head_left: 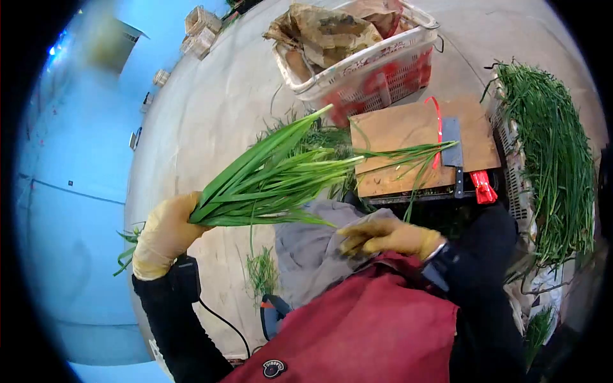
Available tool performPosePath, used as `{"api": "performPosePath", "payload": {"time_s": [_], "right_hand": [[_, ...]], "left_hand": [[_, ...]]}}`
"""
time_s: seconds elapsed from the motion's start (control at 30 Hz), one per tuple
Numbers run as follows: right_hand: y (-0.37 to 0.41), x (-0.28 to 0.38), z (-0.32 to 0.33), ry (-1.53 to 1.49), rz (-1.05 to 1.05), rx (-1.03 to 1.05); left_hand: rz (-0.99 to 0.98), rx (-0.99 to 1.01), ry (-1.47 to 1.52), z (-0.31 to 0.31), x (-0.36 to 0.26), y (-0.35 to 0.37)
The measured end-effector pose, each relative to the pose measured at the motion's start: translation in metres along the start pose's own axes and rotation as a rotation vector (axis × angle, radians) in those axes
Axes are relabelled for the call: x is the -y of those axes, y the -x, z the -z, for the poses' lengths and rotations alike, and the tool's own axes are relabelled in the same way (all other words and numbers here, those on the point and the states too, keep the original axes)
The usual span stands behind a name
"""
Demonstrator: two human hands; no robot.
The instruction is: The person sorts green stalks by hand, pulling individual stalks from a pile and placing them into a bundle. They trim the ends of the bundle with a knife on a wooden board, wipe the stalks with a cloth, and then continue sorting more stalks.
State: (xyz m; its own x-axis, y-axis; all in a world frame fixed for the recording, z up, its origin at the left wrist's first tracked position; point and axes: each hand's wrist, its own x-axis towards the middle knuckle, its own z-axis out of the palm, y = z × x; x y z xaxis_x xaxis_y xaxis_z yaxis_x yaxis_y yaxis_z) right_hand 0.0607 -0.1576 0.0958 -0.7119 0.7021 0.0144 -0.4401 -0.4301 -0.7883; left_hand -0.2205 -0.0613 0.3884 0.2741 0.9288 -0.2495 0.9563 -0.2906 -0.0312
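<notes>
My left hand (167, 231), in a yellow glove, is closed around a bunch of long green chives (262, 188). The leaves fan out to the right in front of me, their pale ends toward the wooden board (383, 131). Over my lap, my right hand (391, 236), also gloved, has its fingers apart and holds nothing. It is just below the tips of the bunch and apart from it. On the board lie a cleaver (452, 147) with a black handle, a red strip (438, 127) and some loose chive leaves (408, 153).
A large crate (383, 80) with brown sacking (329, 38) stands beyond the board. To the right, a white crate (511, 159) is heaped with chives (549, 159). A red bundle of strips (483, 186) lies at the board's near edge. Leaf scraps (262, 273) litter the floor.
</notes>
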Motion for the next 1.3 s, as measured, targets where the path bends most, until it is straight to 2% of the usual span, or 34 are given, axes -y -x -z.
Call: {"api": "performPosePath", "payload": {"time_s": [0.1, 0.2, 0.27, 0.43, 0.53, 0.67, 0.77, 0.87, 0.9, 0.93, 1.0, 1.1, 1.2, 1.3], "right_hand": [[-0.024, -0.022, -0.013, -0.236, 0.052, 0.086], [-0.044, -0.056, 0.005, -0.602, 0.091, -0.003], [-0.041, -0.074, 0.018, -0.334, 0.119, -0.166], [-0.016, -0.101, 0.031, -0.689, 0.131, -0.352], [-0.022, -0.099, 0.034, -0.743, 0.136, -0.42], [-0.038, -0.097, 0.052, -0.68, 0.107, -0.439], [-0.056, -0.068, 0.045, -0.574, 0.107, -0.423], [-0.07, -0.071, 0.063, -0.537, 0.0, -0.503], [-0.077, -0.074, 0.068, -0.579, 0.022, -0.466], [-0.083, -0.071, 0.067, -0.591, 0.039, -0.447], [-0.092, -0.066, 0.063, -0.619, 0.074, -0.41], [-0.104, -0.07, 0.068, -0.609, 0.058, -0.413], [-0.112, -0.059, 0.062, -0.638, 0.047, -0.39], [-0.12, -0.047, 0.056, -0.612, 0.05, -0.322]], "left_hand": [[-0.137, -0.158, -0.027, -0.003, -0.013, 0.016], [-0.275, -0.227, -0.133, -0.038, -0.009, 0.03], [-0.196, -0.041, -0.158, -0.061, -0.011, 0.047], [-0.195, 0.234, 0.012, -0.156, 0.007, 0.089], [-0.218, 0.191, 0.379, -0.197, 0.012, 0.11], [-0.079, 0.439, 0.416, -0.19, 0.014, 0.113], [-0.248, 0.433, 0.7, -0.191, 0.028, 0.107], [-0.178, 0.747, 0.831, -0.188, 0.072, 0.09], [-0.042, 0.796, 0.925, -0.177, 0.081, 0.079], [0.077, 0.741, 1.129, -0.182, 0.097, 0.071], [0.138, 0.405, 1.203, -0.201, 0.122, 0.054], [0.185, 0.246, 1.209, -0.202, 0.089, 0.013], [-0.149, 0.24, 0.922, -0.215, 0.052, -0.018], [-0.406, 0.102, 0.619, -0.22, 0.023, -0.031]]}}
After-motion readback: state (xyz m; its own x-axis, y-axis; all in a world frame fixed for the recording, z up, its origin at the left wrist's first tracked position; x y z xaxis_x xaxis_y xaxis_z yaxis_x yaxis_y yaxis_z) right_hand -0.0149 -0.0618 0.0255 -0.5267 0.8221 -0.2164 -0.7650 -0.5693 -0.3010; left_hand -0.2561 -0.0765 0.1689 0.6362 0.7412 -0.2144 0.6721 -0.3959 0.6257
